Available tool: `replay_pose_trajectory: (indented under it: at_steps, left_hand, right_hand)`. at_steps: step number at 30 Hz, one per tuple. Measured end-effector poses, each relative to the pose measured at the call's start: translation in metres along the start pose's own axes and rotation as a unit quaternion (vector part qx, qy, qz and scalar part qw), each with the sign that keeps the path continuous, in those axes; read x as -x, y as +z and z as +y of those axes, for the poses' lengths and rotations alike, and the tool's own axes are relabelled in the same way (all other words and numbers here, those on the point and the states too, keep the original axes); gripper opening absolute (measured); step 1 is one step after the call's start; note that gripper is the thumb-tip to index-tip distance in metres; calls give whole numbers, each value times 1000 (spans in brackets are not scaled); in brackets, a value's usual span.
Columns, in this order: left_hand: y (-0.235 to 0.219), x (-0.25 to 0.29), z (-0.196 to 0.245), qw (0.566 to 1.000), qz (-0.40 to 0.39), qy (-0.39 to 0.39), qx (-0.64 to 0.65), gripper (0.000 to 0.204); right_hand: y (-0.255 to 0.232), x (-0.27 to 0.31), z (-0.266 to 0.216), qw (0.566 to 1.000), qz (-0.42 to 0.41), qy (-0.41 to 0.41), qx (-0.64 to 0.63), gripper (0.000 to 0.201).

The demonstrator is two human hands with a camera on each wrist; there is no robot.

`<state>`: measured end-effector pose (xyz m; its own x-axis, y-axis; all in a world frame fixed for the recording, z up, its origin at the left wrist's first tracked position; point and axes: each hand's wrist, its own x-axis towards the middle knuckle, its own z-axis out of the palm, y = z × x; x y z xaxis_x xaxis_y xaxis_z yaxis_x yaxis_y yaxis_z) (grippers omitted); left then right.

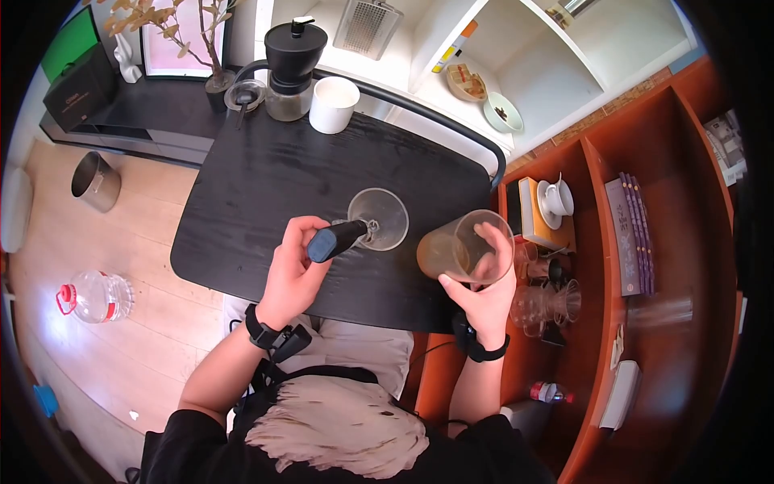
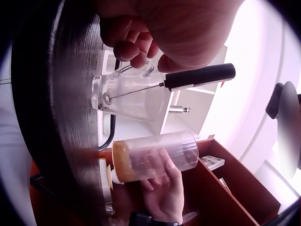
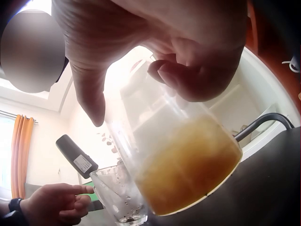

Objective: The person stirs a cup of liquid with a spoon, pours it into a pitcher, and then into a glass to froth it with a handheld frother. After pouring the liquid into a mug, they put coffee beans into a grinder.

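My right hand (image 1: 488,300) grips a tall clear cup (image 1: 442,250) at the table's right edge. The cup is tilted and has cloudy brown liquid (image 3: 193,165) at its bottom end. In the middle stands a clear glass mug (image 1: 397,203) with dark specks inside at its base. A handheld milk frother (image 1: 337,240) leans in that mug, its black handle (image 2: 202,77) sticking out over the rim and its whisk (image 2: 106,98) at the bottom. Beside the mug, my left hand (image 1: 290,270) has loosely bent fingertips (image 2: 126,51) right at the mug's handle, apart from the frother.
The black table (image 1: 282,177) carries a manual coffee grinder (image 1: 295,60) and a white cup (image 1: 334,106) at its back edge. White shelving (image 1: 435,40) stands behind; a red-brown shelf (image 1: 597,242) lies to the right. A bin (image 1: 97,181) and a large water bottle (image 1: 95,297) are on the floor.
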<state>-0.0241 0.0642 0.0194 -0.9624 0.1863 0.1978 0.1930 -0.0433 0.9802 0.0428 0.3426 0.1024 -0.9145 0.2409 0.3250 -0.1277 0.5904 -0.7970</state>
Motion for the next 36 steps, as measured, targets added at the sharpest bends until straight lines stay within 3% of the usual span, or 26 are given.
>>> replay_pose_trajectory:
  at_steps: [3, 5, 7, 10, 12, 15, 17, 19, 21, 23, 25, 27, 29, 31, 33, 36]
  left_hand:
    - [0, 1, -2, 1000, 0, -3, 18, 37]
    - [-1, 0, -2, 999, 3, -4, 34, 36]
    - [-3, 1, -3, 996, -15, -58, 59, 36]
    - [0, 0, 3, 1000, -6, -13, 17, 35]
    - [-2, 0, 5, 999, -11, -27, 30, 35]
    - [0, 0, 0, 999, -13, -22, 39, 34]
    - [-1, 0, -1, 1000, -7, -2, 30, 33]
    - [-2, 1, 0, 999, -9, -6, 30, 32]
    - [-1, 1, 0, 1000, -9, -5, 29, 31]
    - [0, -1, 1, 1000, -10, -3, 29, 30]
    - [-1, -1, 4, 1000, -12, 9, 20, 30]
    - [-3, 0, 4, 1000, -10, 2, 22, 30]
    - [-1, 1, 3, 1000, -15, -8, 26, 30]
    - [1, 0, 0, 1000, -5, 2, 20, 30]
    - [1, 0, 1, 1000, -9, -9, 22, 30]
    - [-2, 1, 3, 999, -9, -34, 38, 31]
  right_hand:
    - [-5, -1, 2, 997, -11, -52, 48, 85]
    - [-2, -1, 5, 1000, 11, -28, 6, 84]
    - [-2, -1, -1, 991, 28, -68, 115, 83]
    - [-5, -2, -1, 994, 11, -61, 90, 83]
    - [-4, -3, -1, 997, 9, -49, 53, 83]
    - [-4, -5, -2, 989, 15, -100, 109, 85]
    - [-11, -2, -7, 997, -41, -21, 62, 82]
    - [-14, -1, 5, 997, -46, -22, 66, 83]
    - [-9, 0, 8, 1000, 19, 15, -13, 87]
    - [-8, 3, 13, 999, 21, -17, -19, 90]
    - [-15, 9, 14, 995, -49, 44, -80, 91]
    - [-16, 8, 17, 992, -56, 46, -105, 89]
    - [-8, 10, 15, 971, 24, 86, -222, 86]
    - [-8, 14, 14, 963, 34, 82, -253, 83]
    - [-12, 18, 19, 955, -33, 95, -279, 83]
    - [-9, 16, 19, 956, -25, 89, -280, 82]
